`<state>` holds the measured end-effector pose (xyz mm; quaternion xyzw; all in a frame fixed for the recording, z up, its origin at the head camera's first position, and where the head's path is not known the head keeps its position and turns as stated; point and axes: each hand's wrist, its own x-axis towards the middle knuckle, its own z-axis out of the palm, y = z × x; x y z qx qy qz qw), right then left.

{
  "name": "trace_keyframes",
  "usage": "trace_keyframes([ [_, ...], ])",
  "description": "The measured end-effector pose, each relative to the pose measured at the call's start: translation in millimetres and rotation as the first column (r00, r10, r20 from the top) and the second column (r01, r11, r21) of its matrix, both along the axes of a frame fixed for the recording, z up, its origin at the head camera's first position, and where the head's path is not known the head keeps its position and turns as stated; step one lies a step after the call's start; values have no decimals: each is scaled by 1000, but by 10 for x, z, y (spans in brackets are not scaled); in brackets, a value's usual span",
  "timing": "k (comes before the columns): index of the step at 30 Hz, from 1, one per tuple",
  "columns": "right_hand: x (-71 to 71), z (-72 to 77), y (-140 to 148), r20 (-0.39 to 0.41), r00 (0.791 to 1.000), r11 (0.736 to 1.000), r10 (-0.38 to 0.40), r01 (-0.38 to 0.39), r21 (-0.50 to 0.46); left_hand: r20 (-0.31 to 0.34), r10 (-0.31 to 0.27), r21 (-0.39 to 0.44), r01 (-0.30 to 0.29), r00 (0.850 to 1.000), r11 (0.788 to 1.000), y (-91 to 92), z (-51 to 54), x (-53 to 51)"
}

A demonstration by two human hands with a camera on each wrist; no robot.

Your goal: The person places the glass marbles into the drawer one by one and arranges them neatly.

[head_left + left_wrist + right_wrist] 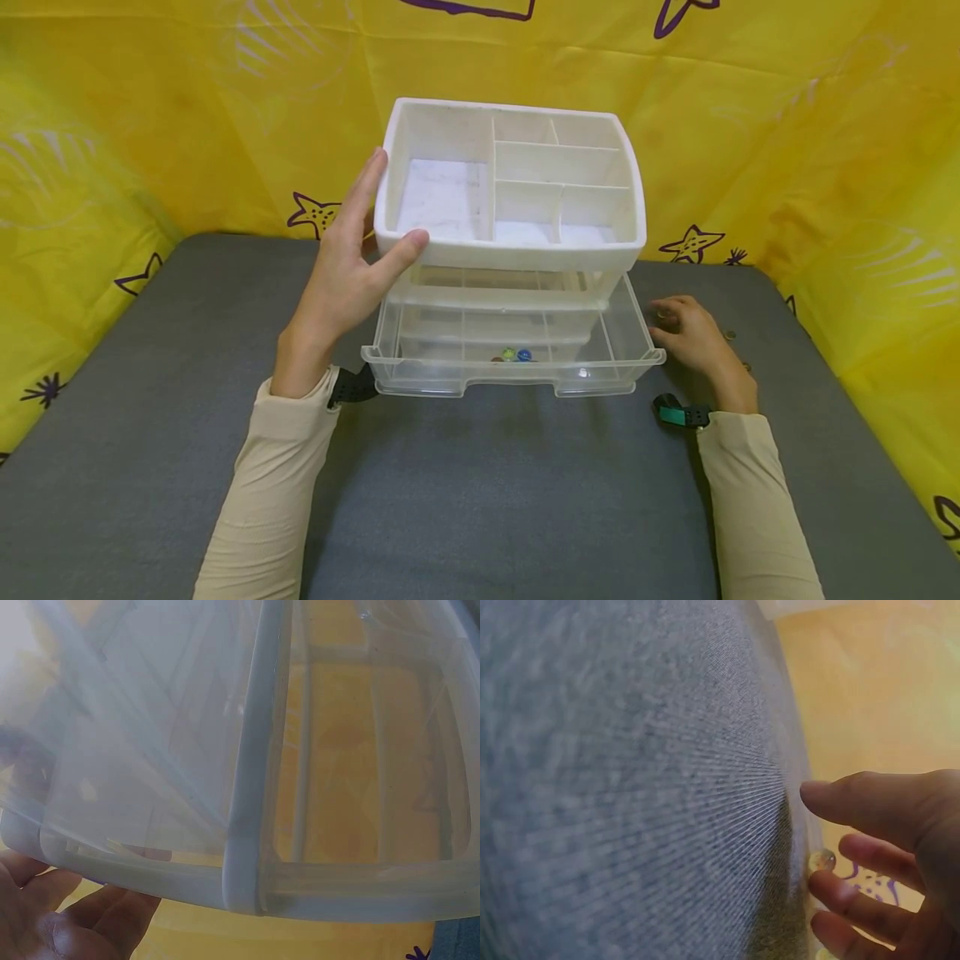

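The left hand (341, 279) holds the white organizer (525, 257) by its left side, the thumb lying over the front rim and the other fingers spread along the outer wall. The right hand (697, 337) is beside the organizer, low over the counter (480, 500), its fingers loosely bent and the thumb apart from them. A small marble (823, 859) shows right at its fingertips, between the index and middle fingers in the right wrist view; whether they touch it I cannot tell. Two more small marbles (729, 335) lie on the counter just beyond the back of this hand, on its right.

Left of the right hand, a clear drawer (420, 379) juts forward from the bottom of the organizer. In it, near the front wall, a blue marble (524, 355) sits beside a yellow-green marble (509, 354), with something brownish at their left. The organizer's top tray has one large compartment on the left and several smaller ones on the right.

Dark bands circle both wrists below beige sleeves (262, 492). Behind the grey counter hangs yellow cloth (750, 125) with purple star drawings.
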<state>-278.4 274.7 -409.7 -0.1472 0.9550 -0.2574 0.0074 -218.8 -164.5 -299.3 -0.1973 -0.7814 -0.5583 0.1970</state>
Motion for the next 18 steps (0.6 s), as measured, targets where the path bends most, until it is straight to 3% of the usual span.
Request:
trace_keyframes([
  [18,39,11,23,-7,1000,1000,-2,2,15,-5,6,2,-6,1000,1000,2,-5,-4],
])
